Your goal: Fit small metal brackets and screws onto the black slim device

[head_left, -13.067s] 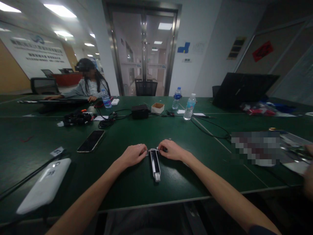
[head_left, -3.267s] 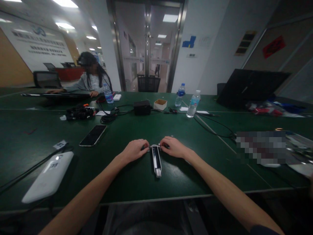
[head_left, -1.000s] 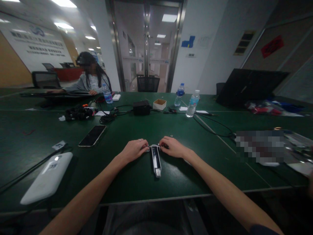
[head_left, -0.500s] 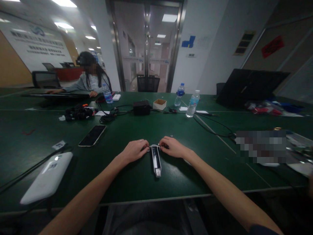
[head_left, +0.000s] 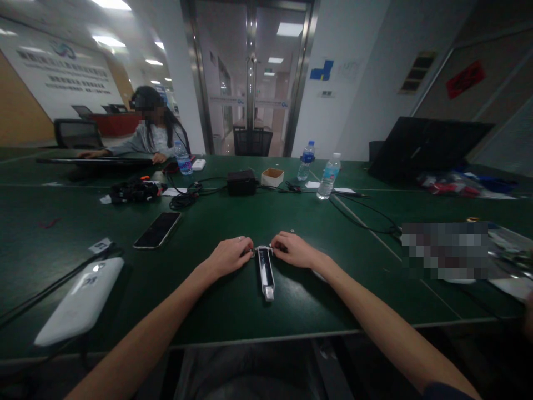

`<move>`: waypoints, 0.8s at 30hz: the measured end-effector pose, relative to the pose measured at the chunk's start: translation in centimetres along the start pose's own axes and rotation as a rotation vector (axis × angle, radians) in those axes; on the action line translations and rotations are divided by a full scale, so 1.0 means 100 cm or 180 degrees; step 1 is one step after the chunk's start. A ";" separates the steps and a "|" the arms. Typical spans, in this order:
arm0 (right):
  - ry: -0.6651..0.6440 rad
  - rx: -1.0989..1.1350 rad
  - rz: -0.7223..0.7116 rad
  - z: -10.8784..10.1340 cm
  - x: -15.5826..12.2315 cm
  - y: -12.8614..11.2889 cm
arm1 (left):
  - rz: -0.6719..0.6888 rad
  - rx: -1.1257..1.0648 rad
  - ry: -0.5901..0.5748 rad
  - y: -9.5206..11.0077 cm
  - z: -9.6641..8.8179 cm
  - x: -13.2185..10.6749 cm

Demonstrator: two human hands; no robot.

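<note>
A slim white-framed device (head_left: 265,272) with a dark, glossy middle and a pale, shiny near end lies on the green table in front of me. A thin bar seems to cross its far end. My left hand (head_left: 231,254) rests on the table at the left of that end, with thumb and fingers pinched together. At the right of it, my right hand (head_left: 295,250) has its fingers curled and pinched close to the bar's other side. What sits between the fingertips is too small to make out. A small ring-like piece (head_left: 292,230) lies just beyond my right hand.
A phone (head_left: 158,230) and a white power bank (head_left: 81,300) with a cable lie left. Further back are a black box (head_left: 241,182), an open carton (head_left: 272,177), bottles (head_left: 328,176) and cables. A person (head_left: 154,128) sits at the far left.
</note>
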State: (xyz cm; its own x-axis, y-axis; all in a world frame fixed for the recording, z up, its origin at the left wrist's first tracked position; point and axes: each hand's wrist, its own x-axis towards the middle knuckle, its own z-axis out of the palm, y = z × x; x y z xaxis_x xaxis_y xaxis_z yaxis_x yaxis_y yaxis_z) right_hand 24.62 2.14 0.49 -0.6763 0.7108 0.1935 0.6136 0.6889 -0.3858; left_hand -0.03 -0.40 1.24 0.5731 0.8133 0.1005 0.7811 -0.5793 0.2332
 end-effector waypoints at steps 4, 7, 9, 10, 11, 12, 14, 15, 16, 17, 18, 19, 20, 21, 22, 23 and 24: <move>-0.0009 -0.0004 0.0029 -0.001 0.000 0.000 | -0.0018 0.0011 -0.0013 0.003 -0.002 -0.001; -0.0013 0.0002 0.0048 0.000 0.000 -0.001 | -0.0008 0.0009 -0.0033 0.003 -0.003 -0.001; -0.0012 0.0009 0.0051 0.000 0.000 -0.001 | 0.0000 0.0007 -0.0025 0.003 -0.003 -0.001; -0.0009 0.0007 0.0048 0.000 0.000 -0.001 | 0.0009 0.0020 -0.0012 0.003 -0.002 -0.001; -0.0004 -0.0002 0.0042 0.000 0.000 -0.001 | 0.0022 0.0043 0.0002 0.002 -0.002 -0.001; 0.0007 -0.0016 0.0037 0.000 0.000 -0.001 | 0.0039 0.0072 0.0014 0.002 -0.001 -0.001; 0.0029 -0.0045 0.0026 0.001 0.001 -0.001 | 0.0079 0.0112 0.0037 0.001 0.000 -0.001; 0.0034 -0.0051 0.0022 0.001 0.001 -0.001 | 0.0096 0.0112 0.0052 0.001 0.000 0.000; 0.0034 -0.0052 0.0015 0.001 0.001 -0.001 | 0.0107 0.0098 0.0066 0.000 0.001 0.000; 0.0031 -0.0051 0.0008 0.001 0.001 -0.001 | 0.0115 0.0077 0.0077 0.000 0.001 0.000; 0.0022 -0.0048 0.0001 0.001 0.001 -0.001 | 0.0123 0.0054 0.0092 -0.001 0.002 0.000; 0.0014 -0.0047 -0.0001 0.001 0.001 -0.001 | 0.0134 0.0033 0.0103 -0.001 0.002 0.000; 0.0011 -0.0050 0.0000 0.001 0.001 -0.001 | 0.0147 0.0014 0.0112 -0.002 0.003 0.000; 0.0008 -0.0054 0.0005 0.000 0.000 -0.001 | 0.0160 -0.0003 0.0123 -0.002 0.003 0.000; 0.0006 -0.0059 0.0014 0.000 0.000 -0.002 | 0.0169 -0.0019 0.0139 -0.002 0.003 0.000; 0.0002 -0.0063 0.0025 0.000 0.000 -0.002 | 0.0172 -0.0035 0.0156 -0.002 0.003 0.000; -0.0002 -0.0064 0.0036 -0.001 0.000 -0.002 | 0.0167 -0.0049 0.0168 -0.002 0.003 0.000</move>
State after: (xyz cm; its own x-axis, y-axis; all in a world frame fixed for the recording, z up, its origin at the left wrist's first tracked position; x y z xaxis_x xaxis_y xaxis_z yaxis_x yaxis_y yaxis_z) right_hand 24.49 2.01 0.64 -0.6695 0.7184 0.1888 0.6293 0.6836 -0.3696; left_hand -0.13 -0.33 0.95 0.5990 0.7838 0.1636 0.7462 -0.6206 0.2409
